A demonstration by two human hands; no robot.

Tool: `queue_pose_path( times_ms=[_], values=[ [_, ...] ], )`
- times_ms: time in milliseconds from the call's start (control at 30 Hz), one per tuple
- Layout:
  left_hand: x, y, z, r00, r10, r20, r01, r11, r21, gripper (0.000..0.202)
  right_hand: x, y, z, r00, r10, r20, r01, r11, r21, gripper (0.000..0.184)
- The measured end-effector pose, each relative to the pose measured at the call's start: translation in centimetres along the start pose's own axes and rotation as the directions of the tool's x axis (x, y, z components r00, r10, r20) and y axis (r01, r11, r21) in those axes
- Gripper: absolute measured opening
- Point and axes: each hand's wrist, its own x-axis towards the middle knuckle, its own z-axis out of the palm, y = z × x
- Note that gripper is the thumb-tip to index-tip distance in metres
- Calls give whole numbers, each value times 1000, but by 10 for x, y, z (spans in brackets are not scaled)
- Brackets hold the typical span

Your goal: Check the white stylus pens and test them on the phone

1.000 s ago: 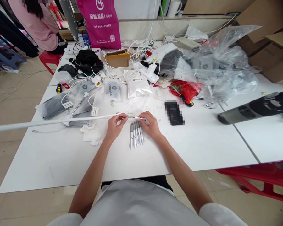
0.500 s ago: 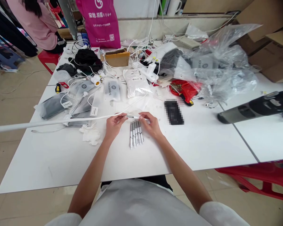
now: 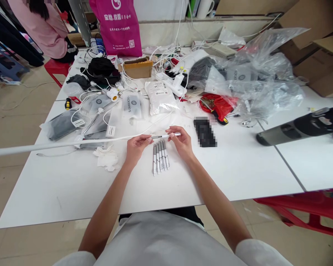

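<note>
My right grip [image 3: 181, 142] just slid up and now pinches the silver pen [image 3: 166, 136], while my left grip [image 3: 137, 146] stays clamped on the white cable [image 3: 100, 139], just above the row of pens [image 3: 160, 158].

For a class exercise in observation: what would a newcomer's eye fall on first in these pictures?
A bright magenta tote bag rises beyond the far end of the white table, and a heap of crumpled clear plastic bags spreads across the far right. At the centre, the person's left hand and right hand pinch a slim silver pen-shaped part, just above a tight row of matching silver pieces.
</note>
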Motion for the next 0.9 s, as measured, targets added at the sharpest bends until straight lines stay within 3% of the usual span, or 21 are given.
queue_pose_path(
  times_ms=[200, 400, 600, 900],
  values=[
    [0, -2, 0, 998, 9, 68, -9, 1000, -3, 38, -2, -3, 2, 998, 50, -28, -50, 999, 22, 35],
    [-3, -6, 3, 990, 42, 135, -47, 998, 32, 32, -2, -5, 1, 997, 44, -63, -48, 997, -62, 37],
    [-3, -12, 7, 994, 51, 101, -54, 998, 27, 33, -7, -5, 6, 996, -4, 92, -1, 999, 49, 40],
    [-3, -14, 8, 991, 112, 71, -114, 993, 35, 32, -8, -6, 9, 994, 86, 61, -93, 989, 114, 38]
  ],
)
